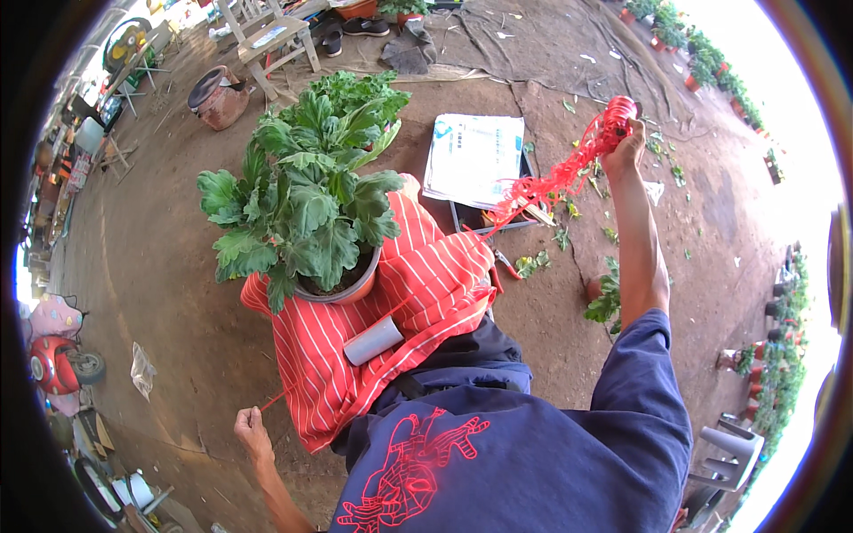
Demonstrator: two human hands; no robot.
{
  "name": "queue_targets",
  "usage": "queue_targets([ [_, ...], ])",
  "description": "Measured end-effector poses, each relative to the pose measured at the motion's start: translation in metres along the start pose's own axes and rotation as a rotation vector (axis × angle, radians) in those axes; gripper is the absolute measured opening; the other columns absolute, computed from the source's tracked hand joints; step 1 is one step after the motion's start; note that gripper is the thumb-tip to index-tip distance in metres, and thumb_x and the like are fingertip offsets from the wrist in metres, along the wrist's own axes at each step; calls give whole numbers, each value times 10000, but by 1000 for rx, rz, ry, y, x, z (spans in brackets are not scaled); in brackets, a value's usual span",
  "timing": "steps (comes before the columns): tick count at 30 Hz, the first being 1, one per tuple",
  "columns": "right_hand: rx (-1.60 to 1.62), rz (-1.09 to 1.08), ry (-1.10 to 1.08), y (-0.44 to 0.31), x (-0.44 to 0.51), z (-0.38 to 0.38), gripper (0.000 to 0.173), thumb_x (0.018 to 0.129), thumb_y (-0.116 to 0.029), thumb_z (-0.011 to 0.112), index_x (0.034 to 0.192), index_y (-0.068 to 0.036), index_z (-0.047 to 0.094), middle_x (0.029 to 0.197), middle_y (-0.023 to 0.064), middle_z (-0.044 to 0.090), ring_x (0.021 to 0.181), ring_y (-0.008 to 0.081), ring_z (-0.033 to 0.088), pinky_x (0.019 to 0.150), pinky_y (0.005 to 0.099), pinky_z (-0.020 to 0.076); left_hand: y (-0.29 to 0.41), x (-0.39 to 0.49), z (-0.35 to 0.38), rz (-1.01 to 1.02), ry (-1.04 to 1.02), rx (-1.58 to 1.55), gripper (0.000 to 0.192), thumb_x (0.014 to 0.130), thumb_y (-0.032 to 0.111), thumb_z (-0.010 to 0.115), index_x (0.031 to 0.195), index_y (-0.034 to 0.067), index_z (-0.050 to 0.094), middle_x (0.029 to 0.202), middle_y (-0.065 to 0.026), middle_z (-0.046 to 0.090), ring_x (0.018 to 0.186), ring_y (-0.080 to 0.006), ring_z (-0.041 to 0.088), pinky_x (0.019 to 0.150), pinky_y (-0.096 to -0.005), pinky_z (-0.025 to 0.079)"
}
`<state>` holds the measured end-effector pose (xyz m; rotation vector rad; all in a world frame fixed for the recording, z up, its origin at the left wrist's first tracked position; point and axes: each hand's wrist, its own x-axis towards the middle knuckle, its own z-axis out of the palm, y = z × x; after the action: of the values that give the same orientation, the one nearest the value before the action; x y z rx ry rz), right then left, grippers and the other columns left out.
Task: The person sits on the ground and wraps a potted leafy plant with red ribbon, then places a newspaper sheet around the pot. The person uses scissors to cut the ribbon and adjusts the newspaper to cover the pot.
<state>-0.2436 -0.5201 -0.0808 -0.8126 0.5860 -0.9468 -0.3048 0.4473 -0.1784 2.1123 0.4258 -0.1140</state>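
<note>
My right hand (625, 148) is raised at the upper right and grips a roll of red plastic twine (620, 118), from which loose loops hang down toward my lap. My left hand (253, 430), low on the left, pinches the twine's other visible stretch, a thin red strand (273, 400) running to the cloth. Across my lap lies a red cloth with white stripes (320, 360). On it rest a potted leafy plant (313, 206) in a round pot (360, 288) and a grey cylinder (373, 341). The strand's path under the cloth is hidden.
Printed papers (474, 156) lie on a grey crate (506, 226) ahead, with red-handled pruning shears (508, 264) nearby. Another potted plant (605, 293) stands to the right. A wooden chair (273, 36) and a worn pot (218, 100) stand upper left. Cut leaves are scattered on the dirt floor.
</note>
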Motion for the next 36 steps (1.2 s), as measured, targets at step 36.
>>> queue_targets([
  [36, 36, 82, -523, -135, -171, 135, 533, 958, -336, 563, 1246, 112, 534, 1015, 212, 649, 794, 275, 651, 694, 351, 581, 470, -88, 421, 1045, -880, -435, 401, 919, 3, 723, 1310, -22, 635, 1222, -156, 689, 935, -223, 704, 739, -324, 598],
])
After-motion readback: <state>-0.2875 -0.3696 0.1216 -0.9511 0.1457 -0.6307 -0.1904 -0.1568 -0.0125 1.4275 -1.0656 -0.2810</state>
